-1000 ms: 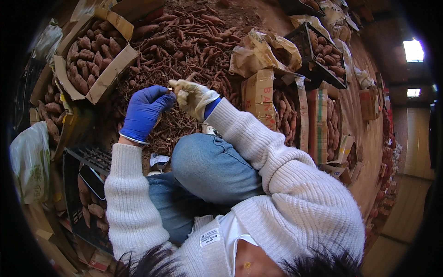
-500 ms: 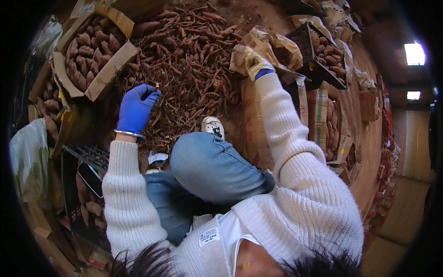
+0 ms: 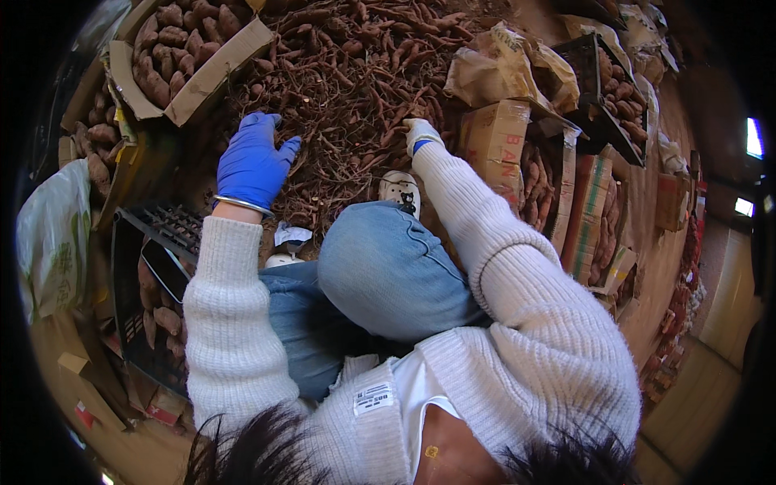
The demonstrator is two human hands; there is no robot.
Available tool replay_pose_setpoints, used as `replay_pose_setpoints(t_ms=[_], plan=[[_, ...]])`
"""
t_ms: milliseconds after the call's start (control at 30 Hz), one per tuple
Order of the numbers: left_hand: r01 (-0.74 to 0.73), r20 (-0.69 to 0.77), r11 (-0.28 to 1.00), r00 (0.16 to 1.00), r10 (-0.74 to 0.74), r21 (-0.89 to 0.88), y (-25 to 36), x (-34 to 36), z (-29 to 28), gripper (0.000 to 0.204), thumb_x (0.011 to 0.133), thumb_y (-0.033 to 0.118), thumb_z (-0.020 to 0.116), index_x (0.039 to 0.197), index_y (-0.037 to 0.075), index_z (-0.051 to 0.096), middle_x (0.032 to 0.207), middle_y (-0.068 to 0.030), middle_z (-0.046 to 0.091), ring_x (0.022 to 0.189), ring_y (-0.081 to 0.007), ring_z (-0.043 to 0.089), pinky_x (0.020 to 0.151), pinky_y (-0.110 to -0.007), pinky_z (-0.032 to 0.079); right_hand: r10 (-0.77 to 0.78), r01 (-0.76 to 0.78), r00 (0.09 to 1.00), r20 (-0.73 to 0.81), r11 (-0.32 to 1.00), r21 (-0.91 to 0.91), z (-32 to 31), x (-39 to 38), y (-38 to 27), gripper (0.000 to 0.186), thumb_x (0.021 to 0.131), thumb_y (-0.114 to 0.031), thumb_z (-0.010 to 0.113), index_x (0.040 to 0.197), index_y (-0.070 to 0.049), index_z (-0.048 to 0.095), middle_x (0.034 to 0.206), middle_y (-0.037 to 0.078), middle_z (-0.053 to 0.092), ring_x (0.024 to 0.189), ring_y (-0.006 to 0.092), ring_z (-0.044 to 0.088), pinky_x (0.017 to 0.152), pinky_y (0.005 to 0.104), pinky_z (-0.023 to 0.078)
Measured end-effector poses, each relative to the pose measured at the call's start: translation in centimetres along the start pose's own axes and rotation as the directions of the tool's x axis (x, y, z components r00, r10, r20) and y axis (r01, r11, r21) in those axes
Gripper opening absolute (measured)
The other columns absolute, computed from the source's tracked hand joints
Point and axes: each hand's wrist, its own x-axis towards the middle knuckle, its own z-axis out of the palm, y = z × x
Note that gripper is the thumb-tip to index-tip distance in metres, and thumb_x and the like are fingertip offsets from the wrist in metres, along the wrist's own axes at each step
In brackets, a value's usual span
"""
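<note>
Over the left side of a big heap of thin, stringy sweet potatoes (image 3: 347, 89), my left hand (image 3: 252, 162) wears a blue glove. Its thumb stands apart from the fingers, and I see nothing between them. My right hand (image 3: 421, 132), in a pale glove with a blue one showing at the cuff, reaches down to the heap's right edge. Its fingertips are small and partly hidden among the roots, so whether they grip one is unclear. A cardboard box (image 3: 491, 145) stands just right of that hand.
Upper left, a cardboard box (image 3: 214, 71) holds plump sweet potatoes. A black crate (image 3: 129, 307) with a phone (image 3: 164, 269) stands at my left. Crumpled brown paper (image 3: 495, 65) and another black crate (image 3: 602, 85) sit at the upper right. My shoe (image 3: 399, 191) rests beside the heap.
My right hand has left the brown paper on the cardboard box and come down to the heap. My left hand's thumb and fingers have spread from a pinch. The view has shifted.
</note>
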Motion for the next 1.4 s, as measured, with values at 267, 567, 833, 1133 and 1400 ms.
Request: replay_pose_setpoints(t_ms=[267, 567, 833, 1133, 1400], plan=[[-0.005, 0.034, 0.997, 0.999, 0.007, -0.082, 0.1, 0.3, 0.3, 0.040, 0.082, 0.030, 0.063, 0.112, 0.004, 0.057, 0.114, -0.0155, 0.054, 0.097, -0.0305, 0.057, 0.083, -0.038, 0.047, 0.058, -0.027, 0.995, 0.080, 0.940, -0.341, 2.6, 1.8, 2.1, 0.038, 0.085, -0.026, 0.059, 0.120, -0.012, 0.056, 0.121, 0.015, 0.056, 0.110, 0.0319, 0.054, 0.091, 0.0371, 0.043], [-0.041, -0.012, 0.991, 0.999, 0.040, -0.125, 0.7, 0.7, 0.4, 0.036, 0.083, 0.027, 0.063, 0.108, 0.003, 0.058, 0.106, -0.0152, 0.058, 0.084, -0.0287, 0.060, 0.076, -0.033, 0.048, -0.007, 0.008, 1.000, 0.003, 0.990, -0.139, 0.8, 1.9, 4.0, 0.028, 0.082, -0.024, 0.064, 0.105, -0.009, 0.061, 0.100, 0.008, 0.059, 0.085, 0.0241, 0.055, 0.075, 0.0318, 0.044], [0.006, 0.037, 0.970, 0.999, 0.003, -0.241, 1.5, 1.2, 0.1, 0.033, 0.082, 0.029, 0.064, 0.103, 0.003, 0.063, 0.102, -0.0166, 0.061, 0.089, -0.0310, 0.061, 0.079, -0.038, 0.048, -0.269, 0.075, 0.945, 0.184, 0.728, 0.681, -4.5, -5.7, -2.4, 0.014, 0.084, -0.016, 0.067, 0.088, -0.006, 0.057, 0.073, 0.001, 0.060, 0.055, 0.0098, 0.053, 0.052, 0.0239, 0.043], [0.049, 0.171, 0.907, 0.985, 0.026, -0.419, 1.9, 1.4, 0.6, 0.029, 0.084, 0.026, 0.064, 0.102, 0.003, 0.064, 0.093, -0.0125, 0.066, 0.081, -0.0204, 0.061, 0.076, -0.030, 0.048, -0.707, -0.191, 0.558, 0.434, 0.400, 0.896, -5.6, -12.6, -8.6, 0.039, 0.089, -0.015, 0.058, 0.124, 0.000, 0.045, 0.094, 0.011, 0.061, 0.066, 0.0115, 0.058, 0.059, 0.0229, 0.051], [0.050, 0.224, 0.839, 0.971, 0.087, -0.542, 2.6, 1.0, 0.4, 0.029, 0.084, 0.028, 0.065, 0.096, 0.001, 0.066, 0.081, -0.0104, 0.066, 0.072, -0.0168, 0.059, 0.071, -0.029, 0.048, -0.729, -0.001, 0.615, 0.299, 0.379, 0.926, -5.0, -14.9, -10.4, 0.018, 0.089, -0.010, 0.057, 0.104, 0.000, 0.050, 0.092, 0.014, 0.063, 0.075, 0.0160, 0.064, 0.064, 0.0243, 0.057]])
